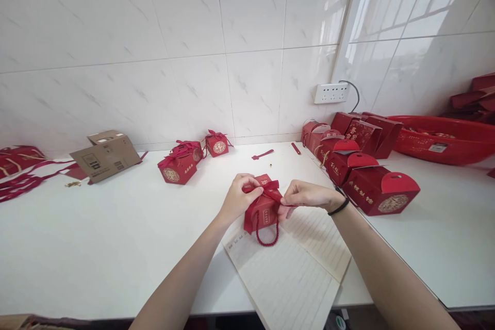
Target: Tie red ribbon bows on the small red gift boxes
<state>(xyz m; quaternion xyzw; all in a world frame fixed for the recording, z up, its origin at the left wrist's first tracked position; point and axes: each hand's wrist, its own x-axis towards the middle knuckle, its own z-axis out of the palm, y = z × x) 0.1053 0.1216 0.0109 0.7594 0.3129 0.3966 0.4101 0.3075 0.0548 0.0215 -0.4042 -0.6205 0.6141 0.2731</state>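
A small red gift box (262, 215) with a red cord handle stands on a lined open notebook (294, 263) in the middle of the white table. A red ribbon (270, 190) runs across the box's top. My left hand (237, 197) pinches the ribbon at the box's left top edge, fingers closed. My right hand (305, 196) pinches the ribbon's other end on the right, fingers closed; a black band sits on that wrist.
Finished red boxes with bows (181, 165) stand at the back centre-left. Several open red boxes (363, 175) line the right side. A red basin (444, 139) sits far right. A flattened cardboard carton (106, 157) and loose ribbons (19, 175) lie left. A wall socket (330, 93) is behind.
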